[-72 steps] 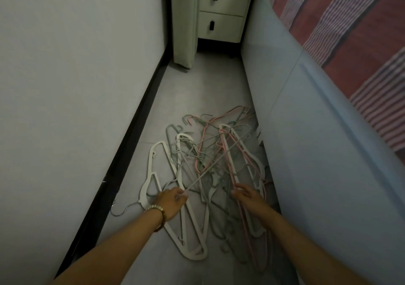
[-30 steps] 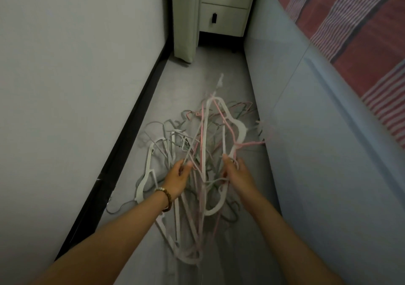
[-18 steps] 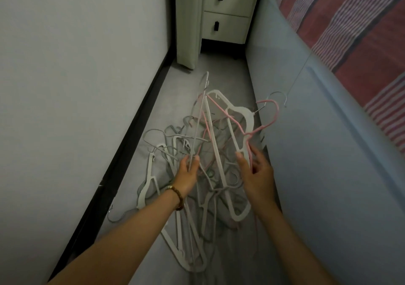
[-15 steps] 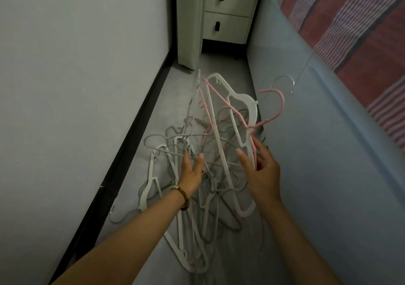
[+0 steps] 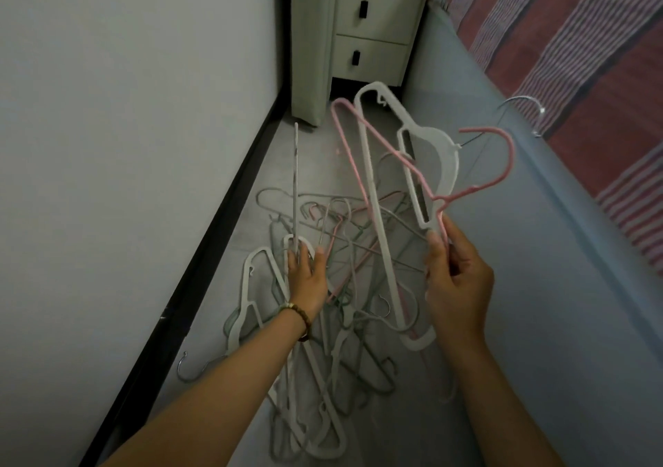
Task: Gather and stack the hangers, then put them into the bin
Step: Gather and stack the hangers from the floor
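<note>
Hangers (image 5: 446, 159) held: two in right hand (image 5: 457, 281), one in left hand (image 5: 306, 274).

Both bare forearms reached forward, roughly parallel. The left hand (image 5: 308, 280), a bead bracelet (image 5: 297, 317) at its wrist, showed its back, fingers nearly straight and close together, pinching the lower end of a thin grey hanger (image 5: 296, 179). The right hand (image 5: 457, 283) curled thumb and fingers round a white hanger (image 5: 373, 194) and a pink hanger (image 5: 502, 165), both rising above the grip.
</note>
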